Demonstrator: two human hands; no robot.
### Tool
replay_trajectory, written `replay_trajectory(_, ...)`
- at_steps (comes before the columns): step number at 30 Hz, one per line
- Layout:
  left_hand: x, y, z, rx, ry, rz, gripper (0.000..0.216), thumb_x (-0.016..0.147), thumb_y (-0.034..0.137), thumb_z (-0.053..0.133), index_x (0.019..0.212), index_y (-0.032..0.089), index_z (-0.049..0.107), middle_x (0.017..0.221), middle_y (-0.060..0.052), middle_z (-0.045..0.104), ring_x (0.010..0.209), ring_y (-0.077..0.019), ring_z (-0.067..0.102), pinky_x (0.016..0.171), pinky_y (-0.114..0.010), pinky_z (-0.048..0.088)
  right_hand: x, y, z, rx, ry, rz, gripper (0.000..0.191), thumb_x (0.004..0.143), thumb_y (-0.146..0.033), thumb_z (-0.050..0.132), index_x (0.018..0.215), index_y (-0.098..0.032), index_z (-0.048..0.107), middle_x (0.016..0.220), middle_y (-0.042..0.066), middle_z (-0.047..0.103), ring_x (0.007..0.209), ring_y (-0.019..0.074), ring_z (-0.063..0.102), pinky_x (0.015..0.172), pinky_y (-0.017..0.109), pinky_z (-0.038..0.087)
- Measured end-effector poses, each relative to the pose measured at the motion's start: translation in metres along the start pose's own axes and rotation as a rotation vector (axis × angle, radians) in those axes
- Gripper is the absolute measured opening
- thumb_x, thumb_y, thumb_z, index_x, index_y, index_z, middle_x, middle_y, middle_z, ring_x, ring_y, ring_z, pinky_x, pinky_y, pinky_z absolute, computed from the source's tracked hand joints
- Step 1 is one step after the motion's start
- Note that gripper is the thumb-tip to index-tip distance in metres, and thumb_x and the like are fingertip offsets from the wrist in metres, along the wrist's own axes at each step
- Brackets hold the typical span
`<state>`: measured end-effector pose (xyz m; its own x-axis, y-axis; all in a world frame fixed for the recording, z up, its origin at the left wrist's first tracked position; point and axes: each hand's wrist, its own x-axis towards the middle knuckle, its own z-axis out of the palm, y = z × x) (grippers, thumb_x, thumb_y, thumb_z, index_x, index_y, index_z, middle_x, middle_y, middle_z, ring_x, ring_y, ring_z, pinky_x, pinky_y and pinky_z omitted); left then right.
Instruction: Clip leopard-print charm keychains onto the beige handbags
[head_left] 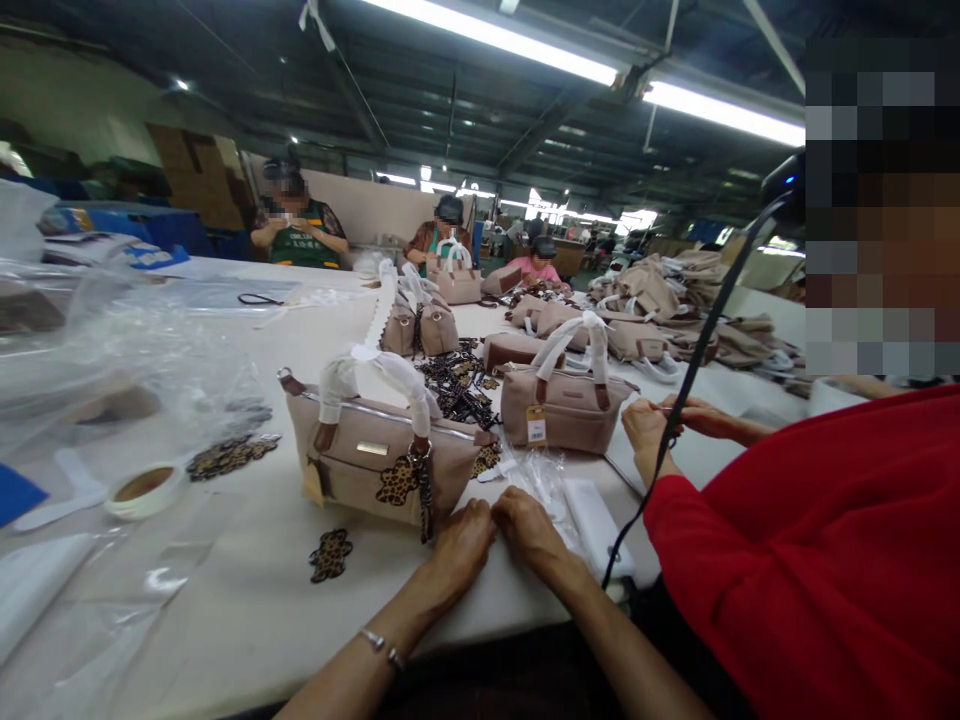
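My left hand [463, 545] and my right hand [529, 525] meet at the fingertips close to the table's front edge. Both are closed, fingers curled in a pinch; whatever lies between them is hidden. Just beyond my left hand stands a beige handbag [375, 455] with white-wrapped handles, a metal plate and a leopard-print flower charm [397, 482] hanging at its front. A loose leopard-print flower piece [331, 556] lies on the table left of my left hand. Past my right hand are crumpled clear plastic [541, 475] and a white flat block [598, 525].
A co-worker in a red sleeve [750, 530] sits close at my right, hands near another tagged handbag [562, 405]. A dark cable [701, 350] hangs between us. Left are a tape roll [146, 488], plastic bags [150, 350] and stacked leopard pieces [229, 455]. More bags and several people are farther back.
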<state>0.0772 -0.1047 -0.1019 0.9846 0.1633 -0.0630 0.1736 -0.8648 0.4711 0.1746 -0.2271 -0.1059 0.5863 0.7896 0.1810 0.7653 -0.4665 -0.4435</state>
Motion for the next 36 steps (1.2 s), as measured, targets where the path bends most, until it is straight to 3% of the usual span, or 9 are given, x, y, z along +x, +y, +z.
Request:
replay_trajectory(5, -0.035, -0.01, -0.011, -0.07, -0.056, 0.001, 0.01, 0.086, 0.019, 0.044, 0.091, 0.018, 0.053, 0.093, -0.01, 0.067, 0.087, -0.0234, 0.062, 0.075, -0.032, 0.043, 0.006, 0.019, 0.0, -0.06, 0.042, 0.044, 0.027, 0.084, -0.006, 0.046, 0.072, -0.017, 0.068, 0.078, 0.004, 0.061, 0.076, 0.0152, 0.056, 0.073, 0.025, 0.042)
replay_trajectory(9, -0.073, -0.031, -0.026, -0.339, -0.095, -0.01, 0.01, 0.084, 0.025, 0.043, 0.077, 0.021, 0.048, 0.077, -0.001, 0.061, 0.074, -0.0177, 0.057, 0.067, -0.027, 0.041, 0.01, 0.028, -0.001, -0.074, 0.055, 0.059, 0.028, 0.086, -0.007, 0.046, 0.07, -0.016, 0.067, 0.078, 0.004, 0.059, 0.075, 0.0151, 0.054, 0.072, 0.024, 0.04)
replay_trajectory(12, -0.092, -0.041, -0.036, -0.57, -0.13, -0.126, 0.013, 0.083, 0.03, 0.041, 0.073, 0.021, 0.042, 0.067, 0.004, 0.051, 0.058, -0.0129, 0.051, 0.052, -0.022, 0.038, 0.011, 0.029, 0.002, -0.071, 0.058, 0.067, 0.027, 0.085, -0.006, 0.047, 0.069, -0.016, 0.065, 0.078, 0.004, 0.059, 0.076, 0.0153, 0.054, 0.072, 0.024, 0.039)
replay_trajectory(17, -0.108, -0.038, -0.036, -0.802, -0.283, -0.22, 0.018, 0.078, 0.038, 0.048, 0.074, 0.021, 0.043, 0.059, 0.007, 0.047, 0.045, -0.0089, 0.044, 0.038, -0.017, 0.032, 0.014, 0.026, 0.003, -0.049, 0.076, 0.109, 0.026, 0.082, -0.005, 0.047, 0.066, -0.015, 0.065, 0.077, 0.005, 0.06, 0.075, 0.0157, 0.053, 0.072, 0.025, 0.039)
replay_trajectory(23, -0.11, -0.037, -0.02, -0.902, -0.176, -0.314, 0.027, 0.072, 0.045, 0.054, 0.075, 0.019, 0.049, 0.051, 0.008, 0.043, 0.04, -0.0089, 0.045, 0.036, -0.019, 0.038, 0.023, 0.02, -0.017, 0.078, 0.121, 0.163, 0.019, 0.076, -0.01, 0.054, 0.073, -0.018, 0.071, 0.078, 0.004, 0.068, 0.076, 0.0175, 0.061, 0.075, 0.027, 0.045)
replay_trajectory(29, -0.111, -0.046, -0.021, -1.177, -0.078, -0.29, 0.042, 0.069, 0.058, 0.063, 0.075, 0.018, 0.048, 0.059, 0.006, 0.052, 0.043, -0.0073, 0.05, 0.037, -0.018, 0.041, 0.002, -0.026, -0.04, 0.268, 0.251, 0.151, 0.023, 0.087, -0.026, 0.052, 0.097, -0.02, 0.072, 0.097, 0.006, 0.07, 0.089, 0.0194, 0.064, 0.081, 0.032, 0.049)
replay_trajectory(31, -0.113, -0.046, -0.022, -1.285, -0.055, -0.289, 0.044, 0.069, 0.059, 0.064, 0.077, 0.018, 0.047, 0.061, 0.006, 0.054, 0.043, -0.0066, 0.05, 0.038, -0.018, 0.042, -0.014, -0.051, -0.038, 0.446, 0.151, 0.112, 0.02, 0.081, -0.025, 0.062, 0.097, -0.022, 0.073, 0.09, 0.004, 0.07, 0.08, 0.018, 0.064, 0.073, 0.029, 0.05)
replay_trajectory(33, -0.114, -0.043, -0.022, -1.349, -0.054, -0.292, 0.043, 0.072, 0.057, 0.063, 0.078, 0.018, 0.048, 0.061, 0.005, 0.056, 0.042, -0.0059, 0.049, 0.038, -0.016, 0.041, -0.03, -0.076, -0.031, 0.625, 0.009, 0.108, 0.031, 0.072, -0.02, 0.071, 0.102, -0.022, 0.072, 0.082, 0.001, 0.07, 0.071, 0.0158, 0.063, 0.066, 0.026, 0.049)
replay_trajectory(36, -0.115, -0.037, -0.016, -1.342, -0.086, -0.304, 0.039, 0.073, 0.054, 0.062, 0.077, 0.018, 0.048, 0.057, 0.005, 0.055, 0.04, -0.0058, 0.048, 0.035, -0.016, 0.038, -0.045, -0.104, -0.021, 0.835, -0.11, 0.172, 0.025, 0.073, -0.021, 0.07, 0.097, -0.022, 0.074, 0.072, -0.001, 0.067, 0.059, 0.0122, 0.06, 0.055, 0.022, 0.047)
